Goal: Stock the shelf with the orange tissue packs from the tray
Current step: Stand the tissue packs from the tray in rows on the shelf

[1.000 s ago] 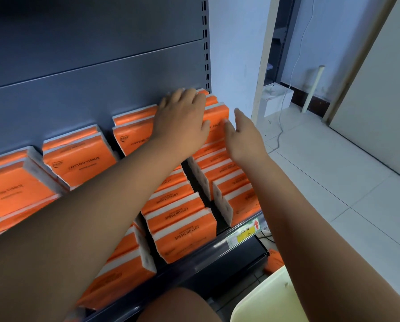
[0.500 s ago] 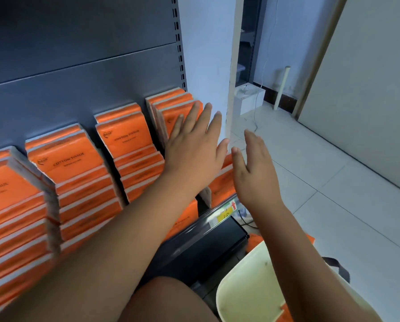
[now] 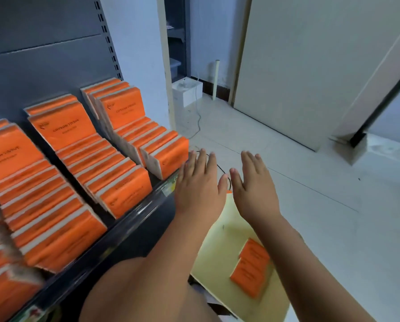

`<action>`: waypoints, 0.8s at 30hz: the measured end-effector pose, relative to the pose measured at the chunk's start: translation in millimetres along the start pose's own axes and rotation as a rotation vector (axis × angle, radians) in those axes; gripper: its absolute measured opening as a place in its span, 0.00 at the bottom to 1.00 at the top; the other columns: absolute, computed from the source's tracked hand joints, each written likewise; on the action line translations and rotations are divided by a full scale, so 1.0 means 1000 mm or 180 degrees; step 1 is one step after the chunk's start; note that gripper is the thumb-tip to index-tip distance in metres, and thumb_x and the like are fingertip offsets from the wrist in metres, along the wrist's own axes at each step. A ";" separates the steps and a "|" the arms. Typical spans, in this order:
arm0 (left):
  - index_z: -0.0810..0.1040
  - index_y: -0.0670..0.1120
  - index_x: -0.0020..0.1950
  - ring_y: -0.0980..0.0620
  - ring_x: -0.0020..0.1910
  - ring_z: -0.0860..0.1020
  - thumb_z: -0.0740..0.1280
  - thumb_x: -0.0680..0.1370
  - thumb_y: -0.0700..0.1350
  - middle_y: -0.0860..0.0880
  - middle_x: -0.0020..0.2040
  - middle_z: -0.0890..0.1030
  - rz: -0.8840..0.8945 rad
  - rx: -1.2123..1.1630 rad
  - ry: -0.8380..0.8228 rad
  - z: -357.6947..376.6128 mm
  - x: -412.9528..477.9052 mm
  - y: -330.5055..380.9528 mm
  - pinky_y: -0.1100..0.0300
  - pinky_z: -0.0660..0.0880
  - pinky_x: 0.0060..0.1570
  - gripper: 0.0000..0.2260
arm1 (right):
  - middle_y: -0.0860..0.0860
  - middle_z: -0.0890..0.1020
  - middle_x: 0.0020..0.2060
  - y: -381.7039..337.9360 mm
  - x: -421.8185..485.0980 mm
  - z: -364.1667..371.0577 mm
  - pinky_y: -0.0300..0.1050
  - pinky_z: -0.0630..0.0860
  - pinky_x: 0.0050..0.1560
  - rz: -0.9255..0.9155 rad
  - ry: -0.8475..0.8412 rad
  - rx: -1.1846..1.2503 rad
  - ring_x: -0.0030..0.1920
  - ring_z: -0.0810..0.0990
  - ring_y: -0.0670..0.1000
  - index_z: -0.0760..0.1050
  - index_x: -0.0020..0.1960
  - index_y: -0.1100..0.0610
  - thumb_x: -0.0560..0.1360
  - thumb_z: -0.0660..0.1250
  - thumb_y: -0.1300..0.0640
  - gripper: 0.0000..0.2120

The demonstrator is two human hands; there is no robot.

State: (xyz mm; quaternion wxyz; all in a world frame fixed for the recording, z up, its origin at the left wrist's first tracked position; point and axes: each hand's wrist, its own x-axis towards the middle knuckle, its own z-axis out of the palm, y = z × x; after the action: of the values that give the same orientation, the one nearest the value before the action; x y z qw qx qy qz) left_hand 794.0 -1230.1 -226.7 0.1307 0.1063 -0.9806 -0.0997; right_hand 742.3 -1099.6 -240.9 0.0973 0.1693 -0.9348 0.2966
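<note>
Both hands have come off the shelf (image 3: 134, 212) since a second ago: then our left hand (image 3: 198, 189) lay flat on the back packs and the right hand (image 3: 252, 189) pressed the end row; now both hang in the air past the shelf's front corner, fingers spread, palms down, holding nothing. View has swung right and down, so the tray (image 3: 220, 240) shows now. We read that as: last batch is seated, next trip to the tray starts.

Tissue packs on the shelf (image 3: 122, 189) stand in leaning rows, front ones right against the front rail. Right-hand row (image 3: 164, 156) sits at the shelf's open end, front pack close to the corner, so a bump there could tip it off. Two packs (image 3: 251, 267) remain in view in the tray, flat, overlapping, below the right forearm; more may be hidden under the arms, can't tell.

Room: floor (image 3: 310, 182) to the right is open, nothing between hands and tray. A thin cable (image 3: 198, 117) runs along the floor near the shelf end. Rows look nearly full; free slots hard to see.
</note>
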 end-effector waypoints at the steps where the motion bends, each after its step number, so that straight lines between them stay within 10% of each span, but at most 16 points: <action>1: 0.54 0.49 0.84 0.46 0.83 0.48 0.50 0.85 0.60 0.47 0.84 0.53 0.0019 -0.0002 -0.0082 0.005 -0.004 0.002 0.48 0.47 0.81 0.29 | 0.52 0.63 0.80 0.007 -0.009 -0.001 0.50 0.55 0.78 0.0050 -0.0002 -0.0136 0.82 0.54 0.55 0.59 0.80 0.57 0.85 0.53 0.45 0.28; 12: 0.61 0.43 0.80 0.42 0.80 0.59 0.54 0.85 0.57 0.44 0.79 0.66 0.0449 -0.0054 -0.1178 0.061 -0.028 0.026 0.45 0.57 0.78 0.27 | 0.51 0.61 0.81 0.063 -0.107 0.000 0.53 0.55 0.80 0.0924 -0.0293 -0.0315 0.82 0.52 0.53 0.58 0.81 0.56 0.85 0.52 0.44 0.28; 24: 0.71 0.42 0.67 0.44 0.56 0.74 0.55 0.85 0.56 0.44 0.61 0.76 0.0119 -0.0248 -0.2205 0.131 -0.041 -0.005 0.52 0.71 0.48 0.20 | 0.58 0.71 0.73 0.106 -0.149 0.053 0.48 0.65 0.68 0.1824 -0.0967 0.0037 0.75 0.64 0.57 0.67 0.74 0.61 0.85 0.54 0.51 0.21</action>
State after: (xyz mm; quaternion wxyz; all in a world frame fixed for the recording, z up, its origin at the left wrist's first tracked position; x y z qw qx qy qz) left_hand 797.1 -1202.8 -361.8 -0.2040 0.0431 -0.9640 -0.1648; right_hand 836.2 -1011.2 -381.1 -0.1318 -0.0578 -0.9466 0.2886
